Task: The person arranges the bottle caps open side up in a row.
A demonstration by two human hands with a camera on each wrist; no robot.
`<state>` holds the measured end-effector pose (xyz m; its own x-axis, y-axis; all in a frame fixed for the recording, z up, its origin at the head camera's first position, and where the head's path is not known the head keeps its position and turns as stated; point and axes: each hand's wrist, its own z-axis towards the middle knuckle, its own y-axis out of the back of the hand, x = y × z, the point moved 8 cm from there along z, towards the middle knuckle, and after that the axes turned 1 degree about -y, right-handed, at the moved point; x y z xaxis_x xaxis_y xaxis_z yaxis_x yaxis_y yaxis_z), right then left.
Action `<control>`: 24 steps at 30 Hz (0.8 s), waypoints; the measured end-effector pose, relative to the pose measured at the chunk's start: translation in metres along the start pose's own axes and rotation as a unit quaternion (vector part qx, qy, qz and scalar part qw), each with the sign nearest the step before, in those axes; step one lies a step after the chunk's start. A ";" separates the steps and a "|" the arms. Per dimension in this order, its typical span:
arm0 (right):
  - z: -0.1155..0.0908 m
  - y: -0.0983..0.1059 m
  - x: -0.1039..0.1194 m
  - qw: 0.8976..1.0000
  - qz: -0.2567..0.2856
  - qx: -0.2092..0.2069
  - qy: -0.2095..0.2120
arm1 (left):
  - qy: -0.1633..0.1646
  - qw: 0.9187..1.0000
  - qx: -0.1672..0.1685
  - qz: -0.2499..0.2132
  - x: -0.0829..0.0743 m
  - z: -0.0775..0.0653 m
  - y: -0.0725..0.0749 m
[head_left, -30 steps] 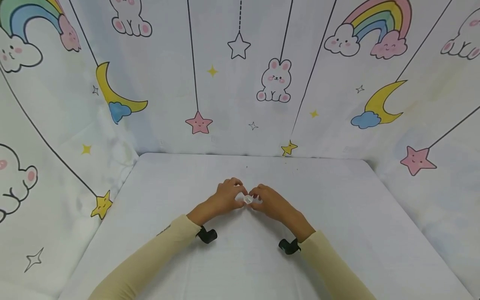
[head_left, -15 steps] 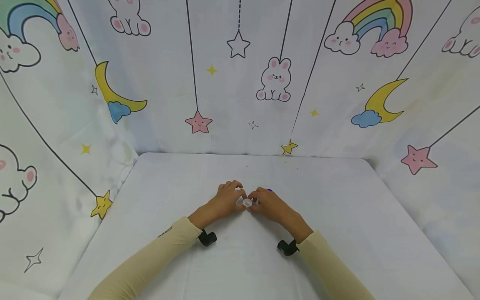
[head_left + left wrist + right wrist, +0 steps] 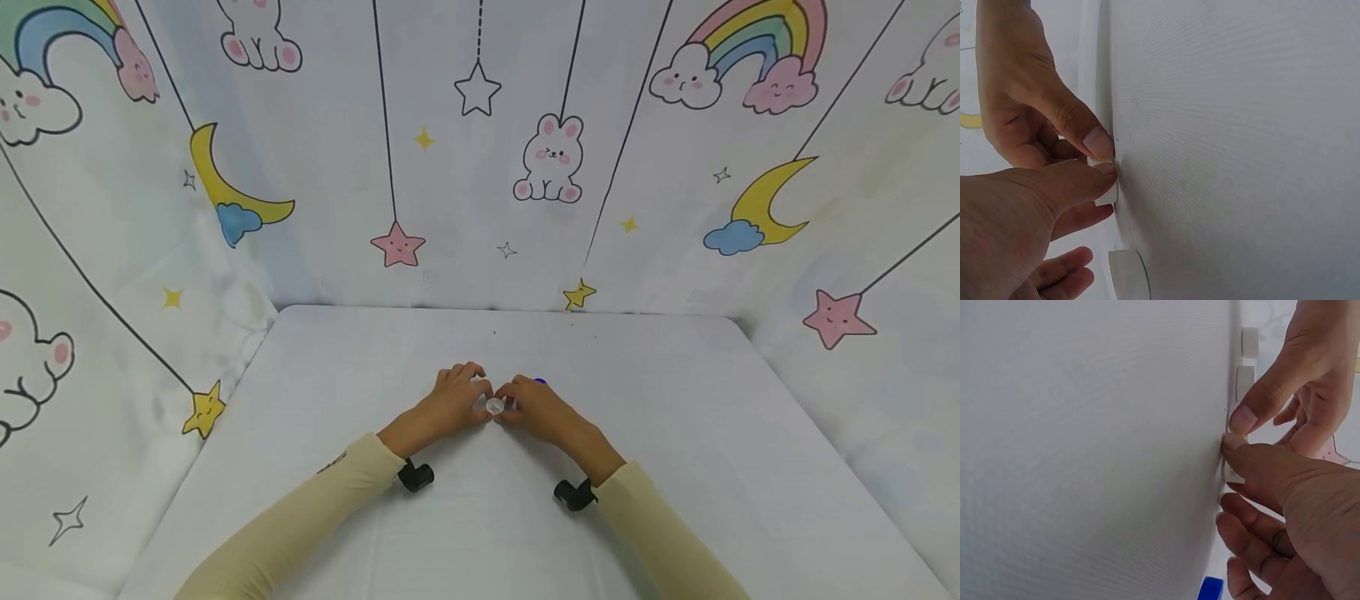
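Both hands meet over the middle of the table at a small white round piece (image 3: 495, 407), short and drum-like, its exact kind unclear. My left hand (image 3: 452, 397) pinches it from the left between thumb and a finger. From the other side, my right hand (image 3: 538, 409) pinches it in the same way. In the left wrist view the piece (image 3: 1107, 195) stands low at the tabletop, partly covered by the thumbs. The right wrist view shows only a strip of the piece (image 3: 1235, 475), bearing a small mark, below the right thumb.
A blue object (image 3: 540, 381) lies just beyond my right hand, mostly hidden. Two more white pieces, one nearer (image 3: 1245, 383) and one farther (image 3: 1250, 342), stand past the left hand. The white-covered table (image 3: 660, 375) meets a patterned cloth backdrop (image 3: 465, 183).
Both hands and the white piece have shifted slightly toward me since a second ago. The blue object now shows behind my right hand. Over the last half second almost nothing moves.
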<state>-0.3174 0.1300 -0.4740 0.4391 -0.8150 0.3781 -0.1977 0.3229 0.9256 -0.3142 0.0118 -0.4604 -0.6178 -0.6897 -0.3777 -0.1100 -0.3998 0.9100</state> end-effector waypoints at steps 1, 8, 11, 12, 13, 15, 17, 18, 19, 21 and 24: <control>0.000 0.000 0.000 1.000 0.000 0.001 -0.003 | 0.000 1.000 0.000 -0.001 0.000 0.000 0.000; 0.000 0.000 0.000 1.000 -0.004 0.000 -0.008 | 0.000 1.000 0.001 0.010 0.000 -0.001 -0.001; -0.001 0.000 -0.001 1.000 -0.003 0.001 -0.012 | 0.002 1.000 0.003 0.009 0.000 -0.002 -0.001; -0.001 0.000 -0.001 1.000 -0.002 0.000 -0.012 | 0.003 1.000 0.004 0.007 0.000 -0.002 -0.001; -0.001 0.000 -0.001 1.000 -0.002 0.000 -0.013 | 0.004 1.000 0.005 0.005 0.000 -0.002 0.000; -0.003 0.001 -0.002 1.000 -0.002 0.002 -0.015 | 0.005 1.000 0.006 0.000 0.000 -0.003 0.000; -0.004 0.002 -0.003 1.000 -0.002 0.005 -0.019 | 0.006 1.000 0.010 0.001 0.000 -0.002 0.000; -0.005 0.003 -0.004 1.000 -0.002 0.006 -0.021 | 0.006 1.000 0.013 0.004 0.000 -0.002 0.000; -0.006 0.004 -0.004 1.000 -0.003 0.007 -0.023 | 0.005 1.000 0.016 0.006 0.000 -0.001 0.000; -0.008 0.008 -0.006 1.000 -0.008 0.005 -0.027 | 0.006 1.000 0.023 0.007 0.001 0.001 0.000; -0.011 0.017 -0.010 1.000 -0.016 -0.006 -0.025 | 0.012 0.999 0.031 0.008 0.001 0.007 0.001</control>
<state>-0.3152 0.1492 -0.4615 0.4003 -0.8480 0.3474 -0.1742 0.3018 0.9373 -0.3200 0.0146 -0.4585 -0.6019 -0.7100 -0.3657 -0.1485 -0.3504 0.9248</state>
